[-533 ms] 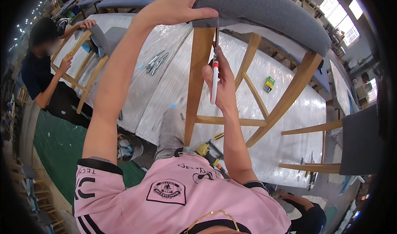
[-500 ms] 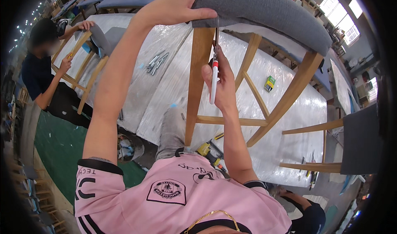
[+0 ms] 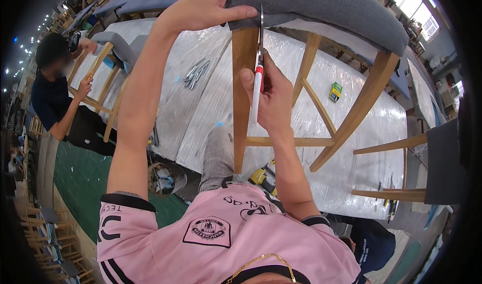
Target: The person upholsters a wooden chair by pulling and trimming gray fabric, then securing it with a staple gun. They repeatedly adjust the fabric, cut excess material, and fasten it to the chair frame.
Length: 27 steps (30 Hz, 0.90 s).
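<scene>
An upholstered chair with a grey fabric seat [image 3: 321, 15] and wooden legs [image 3: 245, 98] stretches across the upper middle, its legs pointing down toward me. My left hand [image 3: 201, 10] grips the seat's left corner, thumb pressed on the fabric; its other fingers are partly cut off by the picture's top edge. Scissors [image 3: 257, 83] with white and red handles, seen nearly edge-on, are held in my right hand [image 3: 275, 95]. Their blades point up, against the fabric edge just right of my left thumb, at the top of the nearest leg.
A film-wrapped bench [image 3: 201, 118] carries metal rods [image 3: 196, 74], a green and yellow box [image 3: 335, 91] and a yellow and black power tool [image 3: 263, 178]. A co-worker [image 3: 60, 83] handles another chair at left. A bucket [image 3: 168, 177] stands below; another chair [image 3: 447, 166] lies at right.
The scissor blades have moved up over the fabric edge and now show along its front. My view has shifted slightly. At left, the co-worker's raised hand has moved off the chair top.
</scene>
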Motion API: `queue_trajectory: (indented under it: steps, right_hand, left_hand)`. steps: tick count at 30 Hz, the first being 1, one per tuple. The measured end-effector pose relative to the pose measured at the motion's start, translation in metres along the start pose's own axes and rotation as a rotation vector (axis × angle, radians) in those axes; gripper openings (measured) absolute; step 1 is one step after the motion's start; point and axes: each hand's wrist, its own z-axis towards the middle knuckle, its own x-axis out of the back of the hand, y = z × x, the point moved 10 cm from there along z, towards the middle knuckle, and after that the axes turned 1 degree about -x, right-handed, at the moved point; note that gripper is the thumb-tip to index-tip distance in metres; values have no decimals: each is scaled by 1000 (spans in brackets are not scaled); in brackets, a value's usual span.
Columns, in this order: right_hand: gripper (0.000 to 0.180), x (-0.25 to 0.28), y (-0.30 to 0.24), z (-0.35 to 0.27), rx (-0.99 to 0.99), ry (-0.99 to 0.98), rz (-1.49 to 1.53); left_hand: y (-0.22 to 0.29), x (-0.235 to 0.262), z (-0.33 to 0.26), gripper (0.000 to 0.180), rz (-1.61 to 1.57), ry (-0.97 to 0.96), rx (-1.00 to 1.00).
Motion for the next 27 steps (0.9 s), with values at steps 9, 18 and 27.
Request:
queue_trajectory:
  steps: [9, 18, 27]
  right_hand:
    - [67, 4, 8, -2, -8, 26, 52]
    - [74, 1, 14, 2, -92, 8, 137]
    - [58, -1, 20, 0, -61, -27, 85]
  left_hand:
    - [0, 0, 0, 97, 26, -14, -8]
    - [1, -1, 0, 97, 27, -23, 26]
    - [-2, -1, 0, 97, 7, -17, 11]
